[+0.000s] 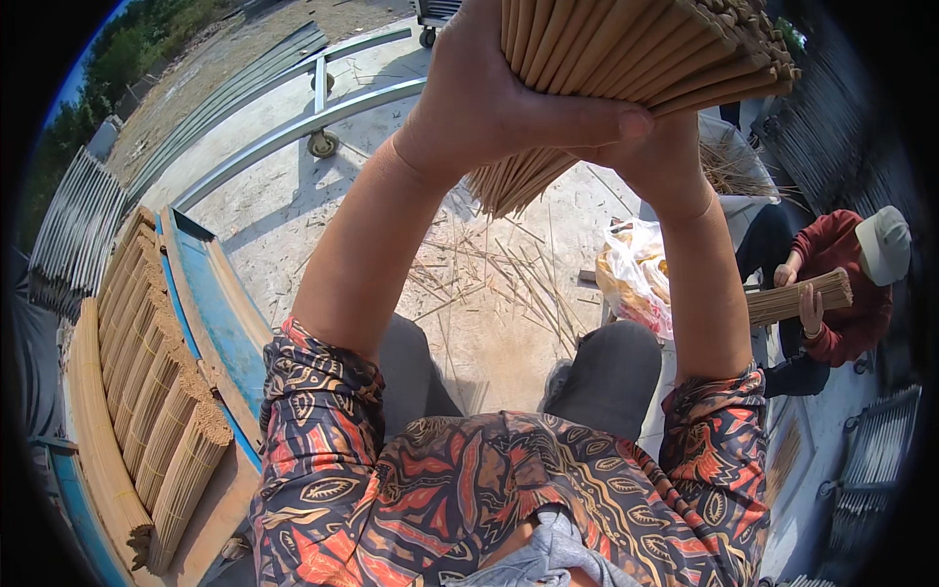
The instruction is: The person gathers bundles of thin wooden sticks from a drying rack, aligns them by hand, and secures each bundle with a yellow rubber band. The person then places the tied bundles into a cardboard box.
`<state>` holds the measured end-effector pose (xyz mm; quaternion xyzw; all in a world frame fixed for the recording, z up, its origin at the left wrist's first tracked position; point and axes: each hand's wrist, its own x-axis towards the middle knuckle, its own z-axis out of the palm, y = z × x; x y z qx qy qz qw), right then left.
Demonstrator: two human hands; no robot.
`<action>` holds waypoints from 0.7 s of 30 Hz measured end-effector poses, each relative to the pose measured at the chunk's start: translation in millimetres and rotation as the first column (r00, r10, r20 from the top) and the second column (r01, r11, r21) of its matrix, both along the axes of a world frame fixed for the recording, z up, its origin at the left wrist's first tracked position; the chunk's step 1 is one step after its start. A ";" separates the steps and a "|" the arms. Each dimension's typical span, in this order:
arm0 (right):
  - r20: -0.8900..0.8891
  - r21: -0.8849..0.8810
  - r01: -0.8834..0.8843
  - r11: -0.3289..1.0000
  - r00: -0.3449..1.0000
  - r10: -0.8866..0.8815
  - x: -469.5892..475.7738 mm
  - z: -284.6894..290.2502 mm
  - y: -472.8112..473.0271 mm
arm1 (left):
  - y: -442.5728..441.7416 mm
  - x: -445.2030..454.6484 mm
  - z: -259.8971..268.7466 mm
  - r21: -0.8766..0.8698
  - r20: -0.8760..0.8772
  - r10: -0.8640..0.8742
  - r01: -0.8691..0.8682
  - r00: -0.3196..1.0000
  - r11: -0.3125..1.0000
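Observation:
A thick bundle of thin brown sticks, perhaps incense sticks [609,51], is raised in front of me at the top of the view. My left hand [506,110] is wrapped round its near side, the thumb lying across the sticks. Lower and to the right, my right hand [653,150] grips the same bundle from beneath; its fingers are mostly hidden. The thicker ends fan out towards the upper right, and the thin ends show below my hands. Loose sticks [513,271] lie scattered on the concrete floor beyond my knees.
Tied stick bundles [154,411] lie on a blue-edged wooden rack at left. A metal frame on castors [323,110] stands ahead. To the right are a plastic bag [634,271], a white tub of sticks [741,165] and a seated person [843,286] holding another bundle.

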<state>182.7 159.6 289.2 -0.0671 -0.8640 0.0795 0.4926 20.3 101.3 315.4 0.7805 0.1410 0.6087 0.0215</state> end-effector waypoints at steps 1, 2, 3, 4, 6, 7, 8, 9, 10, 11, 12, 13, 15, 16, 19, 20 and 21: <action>0.042 0.008 0.055 0.998 0.998 -0.055 2.9 13.7 -9.5 | -4.0 2.8 5.6 -0.034 0.020 -0.042 0.042 0.999 0.999; -0.017 -0.052 -0.011 0.999 1.000 0.010 0.3 15.5 -5.5 | -8.3 4.5 11.8 -0.065 0.044 -0.081 0.083 0.996 0.994; -0.072 -0.112 -0.075 0.991 0.995 0.067 -1.5 17.3 -4.9 | -11.1 6.4 15.9 -0.096 0.072 -0.121 0.128 0.990 0.987; -0.046 -0.148 -0.111 0.983 0.993 0.106 -1.9 21.5 -6.7 | -11.7 8.5 18.4 -0.143 0.132 -0.211 0.229 0.969 0.963; -0.134 -0.334 -0.353 0.874 0.936 0.326 -15.7 36.0 -15.1 | -13.6 13.0 18.9 -0.239 0.250 -0.229 0.289 0.941 0.927; -0.196 -0.414 -0.466 0.782 0.884 0.424 -20.9 38.6 -18.6 | -15.6 15.9 17.9 -0.297 0.301 -0.160 0.251 0.940 0.921; -0.212 -0.452 -0.482 0.750 0.875 0.434 -21.2 35.8 -19.4 | -18.4 17.8 16.5 -0.355 0.345 -0.087 0.216 0.934 0.909; -0.226 -0.492 -0.490 0.720 0.870 0.437 -20.1 32.6 -19.4 | -21.6 18.2 15.2 -0.399 0.341 -0.068 0.210 0.937 0.892; -0.241 -0.530 -0.497 0.687 0.865 0.440 -18.6 28.9 -19.1 | -25.8 18.0 13.7 -0.442 0.336 -0.050 0.205 0.940 0.874; -0.164 -0.543 -0.415 0.730 0.905 0.393 -14.4 20.6 -12.6 | -29.4 18.8 11.7 -0.483 0.330 -0.033 0.198 0.943 0.853; -0.089 -0.546 -0.328 0.771 0.937 0.336 -6.1 9.7 -1.1 | -31.6 22.4 10.7 -0.506 0.348 0.001 0.187 0.938 0.842; -0.015 -0.544 -0.243 0.803 0.960 0.280 -2.0 4.0 2.7 | -33.2 26.0 9.8 -0.531 0.363 0.038 0.173 0.931 0.829; -0.065 -0.528 -0.257 0.809 0.963 0.263 -1.8 -5.1 -5.5 | -32.3 27.1 4.9 -0.575 0.353 0.100 0.131 0.930 0.808; -0.091 -0.516 -0.265 0.814 0.962 0.256 -4.0 -7.0 -10.3 | -29.4 23.2 -0.5 -0.593 0.328 0.125 0.101 0.936 0.799; -0.130 -0.544 -0.276 0.793 0.961 0.245 -2.4 -14.5 -13.0 | -35.5 27.9 -1.7 -0.590 0.284 0.164 0.037 0.945 0.807; -0.081 -0.523 -0.234 0.820 0.971 0.225 0.2 -14.5 -11.2 | -37.2 30.9 -1.8 -0.580 0.275 0.171 0.022 0.946 0.815; -0.035 -0.504 -0.205 0.839 0.975 0.217 -1.0 -12.2 -10.8 | -36.8 27.6 -2.7 -0.542 0.273 0.121 0.049 0.954 0.839</action>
